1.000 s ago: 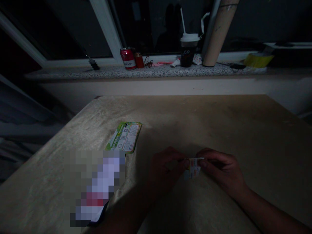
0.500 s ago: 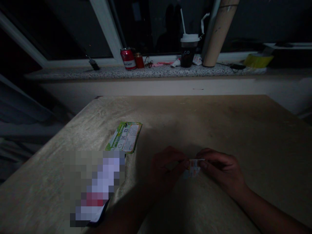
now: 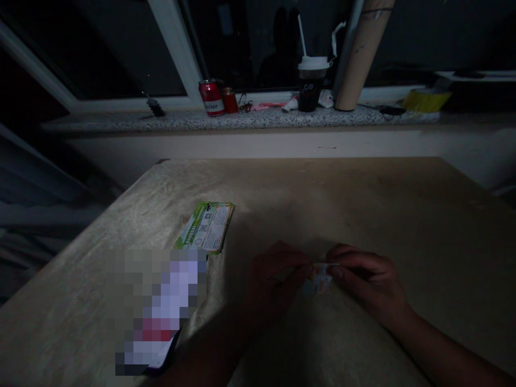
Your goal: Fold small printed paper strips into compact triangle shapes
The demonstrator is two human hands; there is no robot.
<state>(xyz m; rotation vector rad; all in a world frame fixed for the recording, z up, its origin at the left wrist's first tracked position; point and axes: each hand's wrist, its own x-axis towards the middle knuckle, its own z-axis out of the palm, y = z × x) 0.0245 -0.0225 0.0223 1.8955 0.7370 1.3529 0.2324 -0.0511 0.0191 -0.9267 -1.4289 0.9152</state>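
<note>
Between my two hands is a small printed piece of paper [image 3: 321, 277], pale with coloured patches; the dim light hides its details. My left hand [image 3: 278, 274] pinches its left edge between thumb and fingers. At the right edge, the thumb and fingertips of my right hand [image 3: 368, 277] grip it in the same way. Its upper edge runs nearly straight from one hand to the other. Left of my left hand, a green and white printed packet [image 3: 207, 228] lies flat on the table [image 3: 322, 199].
A phone-like device [image 3: 163, 357], its screen pixelated, lies at the table's left front. Along the granite windowsill [image 3: 258, 121] stand a red can [image 3: 212, 99], a small red jar [image 3: 230, 101], a dark lidded cup [image 3: 309, 88], a cardboard tube [image 3: 360, 59] and a yellow tape roll [image 3: 427, 100].
My hands have barely moved; the right one has shifted very slightly right. Slightly more of the paper's printed face shows between the fingertips. The packet and device lie where they were.
</note>
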